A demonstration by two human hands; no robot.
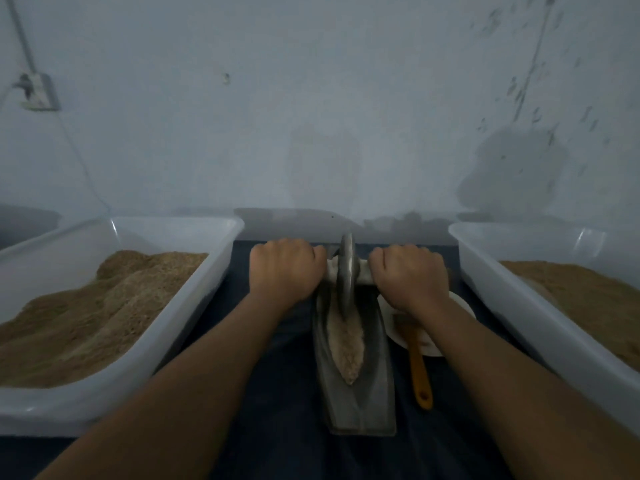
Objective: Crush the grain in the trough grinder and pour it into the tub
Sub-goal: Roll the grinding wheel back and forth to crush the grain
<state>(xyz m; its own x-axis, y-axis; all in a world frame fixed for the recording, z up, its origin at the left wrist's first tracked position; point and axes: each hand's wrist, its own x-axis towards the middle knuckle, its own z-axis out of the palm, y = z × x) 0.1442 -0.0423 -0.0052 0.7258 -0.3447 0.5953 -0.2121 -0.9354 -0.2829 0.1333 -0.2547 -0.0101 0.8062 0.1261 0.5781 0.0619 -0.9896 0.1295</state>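
A grey metal trough grinder [360, 393] lies lengthwise on the dark cloth in front of me. Pale crushed grain [348, 344] fills its groove. The grinding wheel [346, 268] stands upright at the far end of the trough on its axle handle. My left hand [284, 268] grips the handle left of the wheel. My right hand [408, 275] grips the handle on the wheel's right side. A white tub [221, 244] at the left holds a heap of brown ground grain [97, 306].
A second white tub [491, 271] with brown grain stands at the right. Between it and the trough sits a white plate [460, 303] with an orange-handled brush [420, 372] across it. A pale wall rises close behind; a socket [36, 91] hangs there.
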